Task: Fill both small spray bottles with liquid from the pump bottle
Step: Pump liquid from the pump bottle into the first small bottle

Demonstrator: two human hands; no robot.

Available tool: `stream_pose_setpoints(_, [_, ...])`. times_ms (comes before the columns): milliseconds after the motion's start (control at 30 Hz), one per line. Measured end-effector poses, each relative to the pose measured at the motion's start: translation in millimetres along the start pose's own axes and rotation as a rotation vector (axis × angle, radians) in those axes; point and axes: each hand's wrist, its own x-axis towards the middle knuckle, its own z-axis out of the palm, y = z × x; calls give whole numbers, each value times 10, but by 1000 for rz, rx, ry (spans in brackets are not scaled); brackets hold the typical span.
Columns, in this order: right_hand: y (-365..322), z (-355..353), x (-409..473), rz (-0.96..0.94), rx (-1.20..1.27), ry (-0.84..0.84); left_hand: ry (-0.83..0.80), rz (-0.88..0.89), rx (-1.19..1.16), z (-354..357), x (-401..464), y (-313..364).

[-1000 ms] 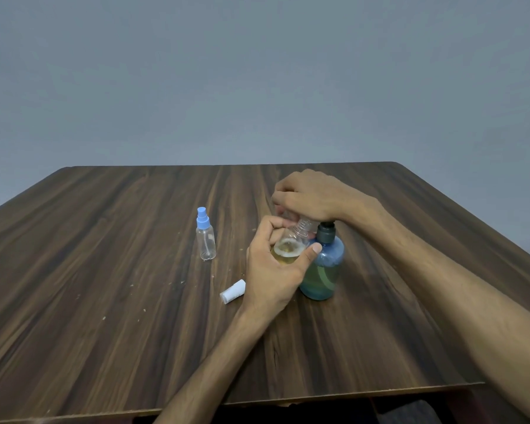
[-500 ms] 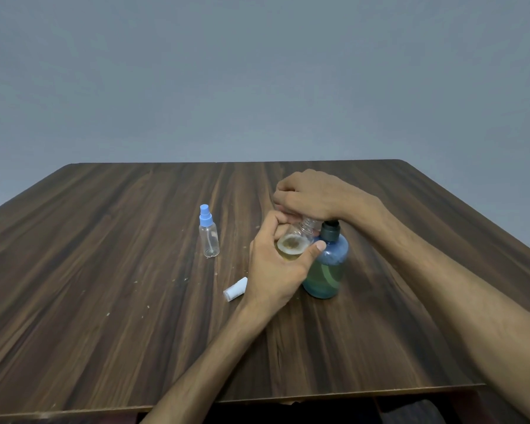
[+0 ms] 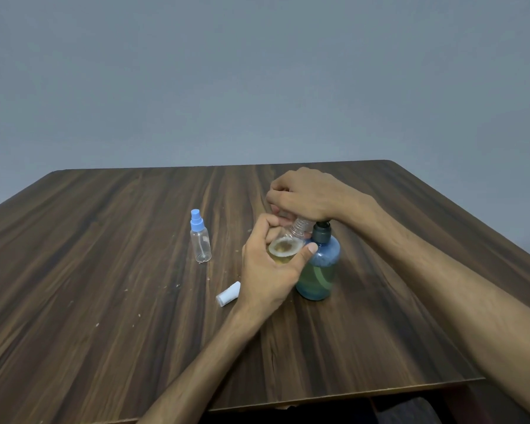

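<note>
A blue pump bottle (image 3: 318,270) holding greenish liquid stands mid-table. My right hand (image 3: 306,197) lies over its pump head, fingers curled down round it; the head and nozzle are hidden. My left hand (image 3: 270,270) grips a small clear spray bottle (image 3: 286,247) with no cap, tilted so its threaded neck (image 3: 300,226) points up under my right hand. Yellowish foamy liquid shows inside it. A second small spray bottle (image 3: 200,240), clear with a blue spray cap, stands upright to the left and looks empty.
A small white cap (image 3: 228,294) lies on its side on the dark wooden table (image 3: 104,301), just left of my left wrist. Pale specks dot the tabletop. The table's near edge (image 3: 349,396) runs below my forearms. A plain grey wall stands behind.
Both hands and the bottles hold nearly the same pose. The whole scene has slid slightly in frame as my head moved.
</note>
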Motion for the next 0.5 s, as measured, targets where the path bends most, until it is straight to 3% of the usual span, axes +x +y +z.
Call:
stream_pose_setpoints(133, [-9,70,31,15,4,-62,-7,2,3,-9,5,3])
stream_pose_setpoints(300, [-3,-11,23,-10,55,16,-4,7,-6,1,1,15])
stream_pose_setpoints(500, [18,37,26,-4,43,-21,-3,16,-1,6,-10,16])
